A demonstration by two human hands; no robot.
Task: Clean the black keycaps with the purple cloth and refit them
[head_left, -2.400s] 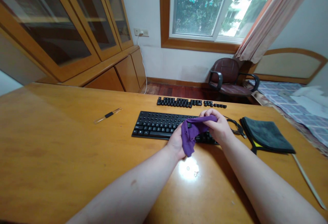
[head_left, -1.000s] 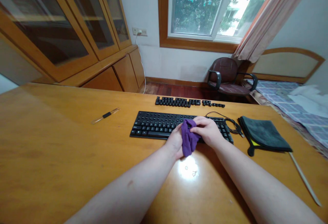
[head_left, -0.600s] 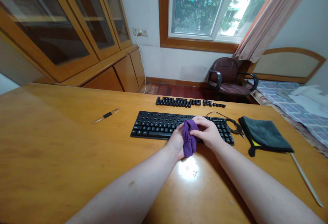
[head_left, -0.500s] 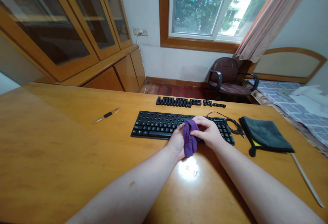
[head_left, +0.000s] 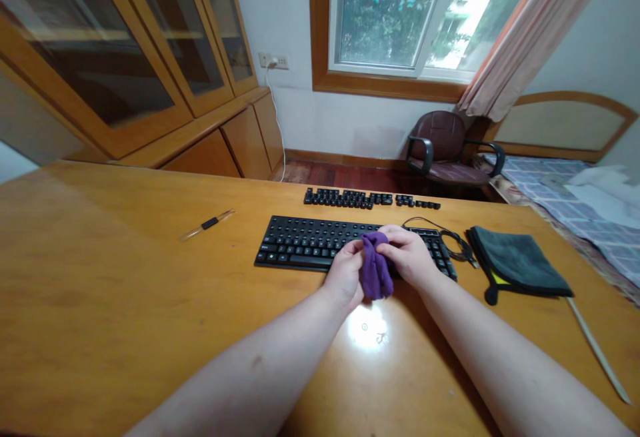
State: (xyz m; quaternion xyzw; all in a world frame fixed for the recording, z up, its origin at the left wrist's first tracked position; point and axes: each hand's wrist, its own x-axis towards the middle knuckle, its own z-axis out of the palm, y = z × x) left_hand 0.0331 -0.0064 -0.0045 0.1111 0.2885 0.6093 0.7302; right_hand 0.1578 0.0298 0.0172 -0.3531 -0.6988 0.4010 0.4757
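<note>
Gripping a purple cloth (head_left: 376, 274), left hand (head_left: 345, 278) and right hand (head_left: 411, 257) meet at the keyboard (head_left: 305, 242). Keycaps (head_left: 339, 198) lie beyond.

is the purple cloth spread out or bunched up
Bunched up: the purple cloth is creased and gathered between the left hand and right hand.

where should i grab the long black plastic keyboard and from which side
Take the long black plastic keyboard probably by its short left edge, coming from the left: it lies flat with that end uncovered, while the bare left hand, bare right hand and crumpled purple cloth block parts of its middle and right.
</note>
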